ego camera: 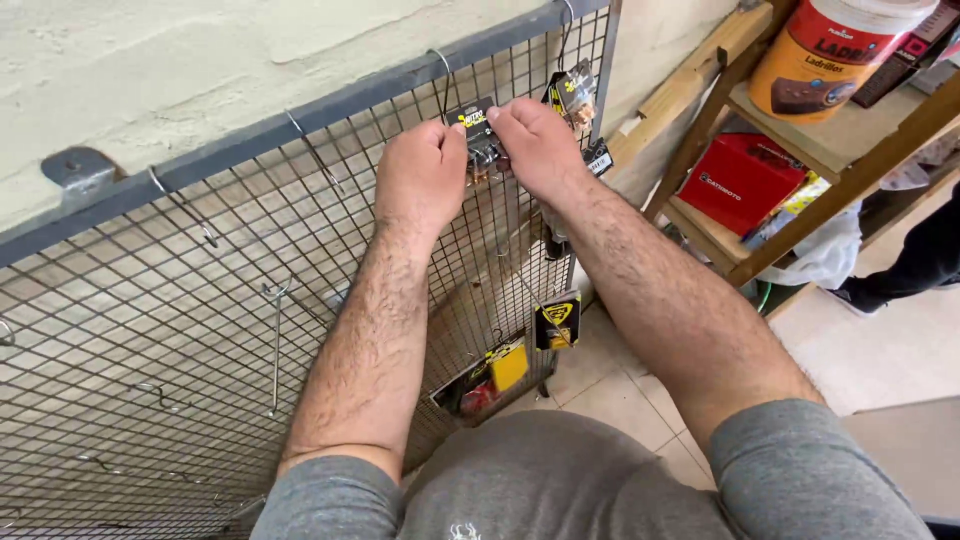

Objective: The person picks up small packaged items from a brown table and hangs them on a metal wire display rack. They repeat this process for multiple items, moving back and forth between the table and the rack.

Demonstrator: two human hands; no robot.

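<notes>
Grip: left hand and right hand both pinch a small black-and-yellow carded packet, fingertips pressed together on its edges, high on the wire grid panel at a hook just under the grey top rail.

Wire grid panel: leans along the pale wall; several bare hooks jut from it.

Wooden shelf: to the right, holding a red box on a lower board and a large orange tub above; what is inside either cannot be told.

Hanging packets: another just beside the right hand, more lower down.

Risk: in my judgement the card's hole could tear or miss the hook, dropping the packet; a knuckle could knock the neighbouring packet loose.
</notes>
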